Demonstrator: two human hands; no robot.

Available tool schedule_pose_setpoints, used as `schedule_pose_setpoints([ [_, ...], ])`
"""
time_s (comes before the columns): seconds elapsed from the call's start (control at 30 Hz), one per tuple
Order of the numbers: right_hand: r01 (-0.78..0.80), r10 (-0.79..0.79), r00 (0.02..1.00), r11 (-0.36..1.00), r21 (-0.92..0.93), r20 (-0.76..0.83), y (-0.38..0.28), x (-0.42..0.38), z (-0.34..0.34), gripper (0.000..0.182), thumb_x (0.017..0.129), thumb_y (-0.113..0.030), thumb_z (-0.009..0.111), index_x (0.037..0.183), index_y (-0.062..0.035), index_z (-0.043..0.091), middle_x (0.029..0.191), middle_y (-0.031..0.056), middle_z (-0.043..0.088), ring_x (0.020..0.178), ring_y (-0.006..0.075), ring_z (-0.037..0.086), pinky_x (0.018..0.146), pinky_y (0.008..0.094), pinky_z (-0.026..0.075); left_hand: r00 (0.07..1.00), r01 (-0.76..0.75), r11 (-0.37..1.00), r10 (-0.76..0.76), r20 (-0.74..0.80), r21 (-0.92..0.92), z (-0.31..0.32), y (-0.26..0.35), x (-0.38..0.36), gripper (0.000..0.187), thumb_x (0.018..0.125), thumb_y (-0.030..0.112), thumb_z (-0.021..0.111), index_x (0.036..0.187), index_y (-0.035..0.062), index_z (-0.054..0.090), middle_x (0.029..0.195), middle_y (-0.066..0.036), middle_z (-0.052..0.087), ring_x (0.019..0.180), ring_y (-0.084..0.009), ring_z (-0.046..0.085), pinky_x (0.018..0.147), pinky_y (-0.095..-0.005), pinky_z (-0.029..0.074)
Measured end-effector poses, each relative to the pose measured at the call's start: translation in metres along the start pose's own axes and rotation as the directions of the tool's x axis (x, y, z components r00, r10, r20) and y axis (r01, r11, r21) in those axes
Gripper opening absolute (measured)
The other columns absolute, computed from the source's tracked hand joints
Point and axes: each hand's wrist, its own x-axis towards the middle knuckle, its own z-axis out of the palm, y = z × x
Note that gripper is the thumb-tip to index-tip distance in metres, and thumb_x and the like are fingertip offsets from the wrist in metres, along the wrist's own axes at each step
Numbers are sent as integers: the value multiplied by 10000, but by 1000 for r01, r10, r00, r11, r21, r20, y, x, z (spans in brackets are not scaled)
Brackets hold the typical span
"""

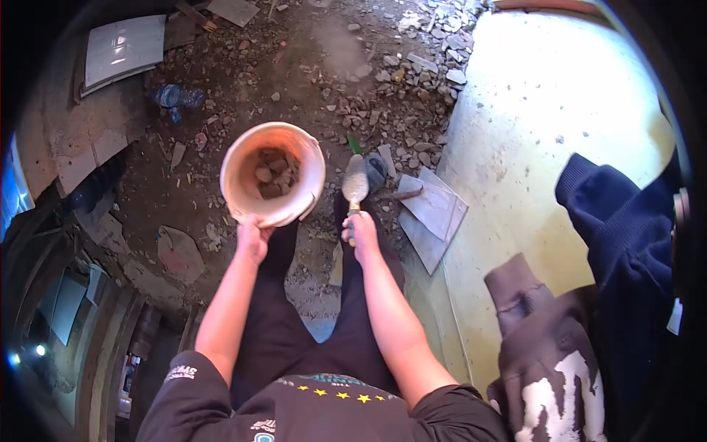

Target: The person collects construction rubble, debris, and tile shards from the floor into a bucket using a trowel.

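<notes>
My left hand (252, 237) is closed on the near rim of a pale bucket (234, 177). The bucket is tilted so that its mouth faces me, and brownish lumps of rubble (275, 174) lie in its bottom. In my right hand (361, 234) is a trowel (356, 181), its handle wrapped by my fingers. Its blade points away from me, to the right of the bucket, and looks coated with pale dust. Beyond the blade, the tip of a shoe (374, 169) shows.
Broken rubble (427, 81) covers the ground ahead and to the right. Pieces of tile (434, 214) lean by a pale yellowish panel (545, 96) on the right. Dark jackets (626, 221) lie over that panel. A crushed plastic bottle (179, 96) and a white tile (124, 48) are at the left.
</notes>
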Motion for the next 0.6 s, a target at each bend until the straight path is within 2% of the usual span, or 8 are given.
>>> schedule_pose_setpoints([
  [0.03, 21, -21, 999, 1000, -19, -26, -3, 1, 0, 125, 927, -213, 516, 922, -88, 508, 692, 34, 556, 471, 121, 525, 411, 275, 410, 1000, 10, 1000, -10, -14, -16, -6, -13, 4, 324, 823, 26, 528, 1145, -8, 535, 1016, -114, 641, 846, -259, 666, 722, -375, 574],
  [0.1, 27, -19, 997, 995, 96, -81, -18, 12, 3, 114, 926, -210, 521, 915, -98, 505, 688, 36, 557, 447, 125, 502, 381, 278, 387, 998, 55, 996, -57, -19, -64, -19, -38, 13, 396, 822, 22, 530, 1215, -12, 498, 1096, -121, 629, 907, -263, 665, 726, -362, 561],
  [0.17, 12, 11, 993, 980, 196, -116, -45, 19, 20, 123, 930, -220, 528, 901, -106, 494, 680, 35, 554, 436, 134, 490, 376, 277, 383, 996, 83, 989, -80, 34, -122, -34, -49, 22, 423, 820, 20, 531, 1239, -14, 478, 1088, -117, 626, 913, -259, 660, 726, -364, 558],
  [0.23, 143, -124, 986, 973, 181, -114, -62, 26, 40, 120, 939, -208, 534, 919, -93, 506, 694, 32, 550, 446, 123, 487, 389, 266, 385, 997, 78, 990, -79, -1, -118, -47, -54, 37, 414, 818, 19, 534, 1228, -19, 490, 1085, -118, 626, 913, -259, 661, 723, -364, 558],
  [0.3, 250, -260, 959, 963, -99, -114, -64, 44, 44, 132, 957, -189, 552, 961, -58, 533, 726, 16, 532, 466, 95, 460, 411, 243, 380, 995, 89, 989, -92, -24, -114, -54, -57, 59, 404, 816, 19, 536, 1217, -24, 502, 1082, -119, 627, 913, -258, 663, 720, -364, 557],
  [0.37, 229, -227, 973, 969, -92, 27, -83, 46, 35, 144, 960, -193, 559, 972, -50, 543, 720, 11, 528, 484, 92, 470, 412, 243, 380, 998, 39, 999, -38, -46, 29, -63, -49, 81, 378, 814, 14, 535, 1189, -36, 531, 1091, -124, 629, 932, -264, 668, 734, -374, 564],
  [0.43, 278, -286, 958, 913, -299, 18, -98, 63, 18, 145, 964, -184, 557, 991, -42, 555, 740, 12, 545, 499, 92, 483, 412, 244, 380, 998, -10, 1000, 10, -65, -1, -62, -38, 92, 366, 820, -11, 523, 1184, -44, 540, 1097, -121, 627, 954, -268, 664, 775, -385, 566],
  [0.6, 415, -404, 910, 884, -215, 97, -147, 54, 11, 211, 973, -204, 529, 1071, -19, 555, 816, 45, 583, 503, 107, 493, 494, 238, 406, 999, -24, 997, 21, -38, -76, -74, 3, 100, 378, 823, 0, 527, 1200, -33, 530, 1104, -123, 623, 967, -275, 646, 795, -403, 548],
])
